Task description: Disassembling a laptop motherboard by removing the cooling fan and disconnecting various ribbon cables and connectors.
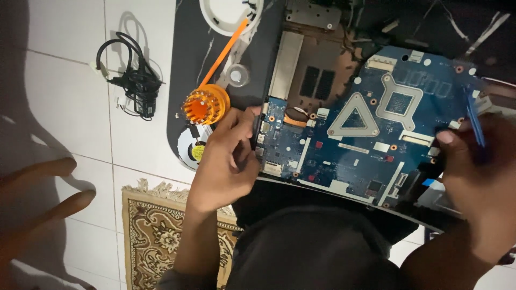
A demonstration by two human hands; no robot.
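View from above of a person bent over an opened laptop. A blue circuit board (371, 134) lies in the middle of the frame, tilted, resting over the dark laptop shell (317, 70).

The left hand (228, 161) is curled at the board's left edge, fingers pinched on that edge near its small connectors. The right hand (475, 172) is at the board's right edge, closed around a thin blue pry tool (475, 121) that points up and away from the wrist.

Just beside the left hand sits an orange ribbed tool holder (204, 104) with an orange stick (226, 51) rising from it toward a white round dish (215, 16). A small fan (192, 146) lies partly hidden under the holder. These rest on a dark mat (185, 64).

Well to the left, on the white tiled floor (59, 70), lies a coiled black cable (134, 75). A patterned rug (161, 231) lies below the left forearm.
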